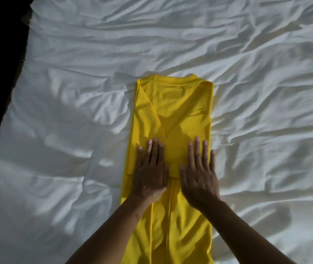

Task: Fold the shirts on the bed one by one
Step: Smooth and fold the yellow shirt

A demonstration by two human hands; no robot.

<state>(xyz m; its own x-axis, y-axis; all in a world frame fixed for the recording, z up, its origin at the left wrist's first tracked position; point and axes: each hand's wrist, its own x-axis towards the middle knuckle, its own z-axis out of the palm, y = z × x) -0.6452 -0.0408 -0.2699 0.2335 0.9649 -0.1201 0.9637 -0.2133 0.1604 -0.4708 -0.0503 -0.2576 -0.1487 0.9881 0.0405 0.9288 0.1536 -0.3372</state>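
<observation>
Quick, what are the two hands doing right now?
Left hand: open, fingers straight, pressing flat on the yellow shirt.
Right hand: open, fingers straight, pressing flat on the shirt too.

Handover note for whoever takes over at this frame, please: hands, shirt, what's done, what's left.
Left hand: flat, fingers straight, pressing on the yellow shirt.
Right hand: the same, beside it on the shirt.
Shirt: lies on the white bed sheet, collar at the far end.
Done: both sides folded inward, making a long narrow strip.
To do: fold the near hem end up toward the collar. No other shirt is in view.
</observation>
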